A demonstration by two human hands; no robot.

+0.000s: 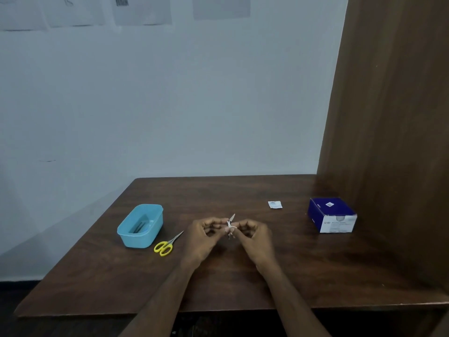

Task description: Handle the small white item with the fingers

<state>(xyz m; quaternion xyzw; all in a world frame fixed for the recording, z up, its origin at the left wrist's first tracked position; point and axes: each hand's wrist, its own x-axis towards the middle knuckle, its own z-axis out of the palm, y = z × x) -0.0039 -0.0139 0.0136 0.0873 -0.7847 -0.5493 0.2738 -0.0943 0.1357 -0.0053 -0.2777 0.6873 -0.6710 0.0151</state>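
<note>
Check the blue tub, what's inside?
The blue tub holds something dark and slender lying on its floor, possibly a metal tool; too dim to identify. The near wall hides the front part of the floor. Yellow scissors lie outside, beside it on the table.

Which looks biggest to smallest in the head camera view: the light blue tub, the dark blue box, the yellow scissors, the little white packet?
1. Light blue tub and dark blue box: alike, too close to rank.
2. Yellow scissors.
3. White packet, lying farthest from the camera.

Dim, bluish light is falling from above, casting soft shadows on the counter (243, 276); everything is looking slightly blurred, edges bowing.
</note>
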